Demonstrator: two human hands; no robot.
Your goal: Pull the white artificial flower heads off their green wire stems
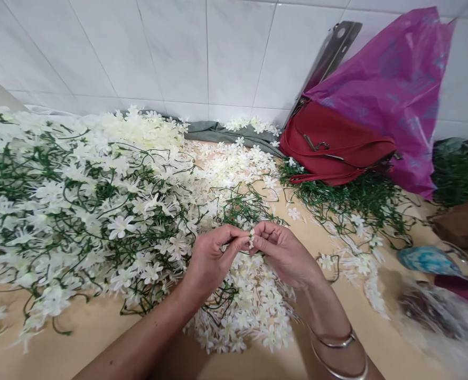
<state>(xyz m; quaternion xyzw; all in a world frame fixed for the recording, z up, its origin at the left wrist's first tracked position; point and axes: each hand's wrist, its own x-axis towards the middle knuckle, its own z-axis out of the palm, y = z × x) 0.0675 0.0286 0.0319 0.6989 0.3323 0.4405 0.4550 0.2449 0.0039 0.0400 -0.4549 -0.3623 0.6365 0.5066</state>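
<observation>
My left hand (212,258) and my right hand (283,250) meet above the table, fingertips pinched together on one small white artificial flower (252,237). Both hands are closed on it. Below them lies a heap of loose white flower heads (250,311). To the left spreads a big pile of finished stems (91,206), green wire with white flowers on it. My right wrist wears two silver bangles (337,348).
A red handbag (333,145) and a purple plastic bag (400,84) stand at the back right against the tiled wall, over bare green stems (348,198). A grey cloth (218,132) lies at the back. Clear bags (436,316) sit at the right edge. Tan tabletop (99,327) shows in front.
</observation>
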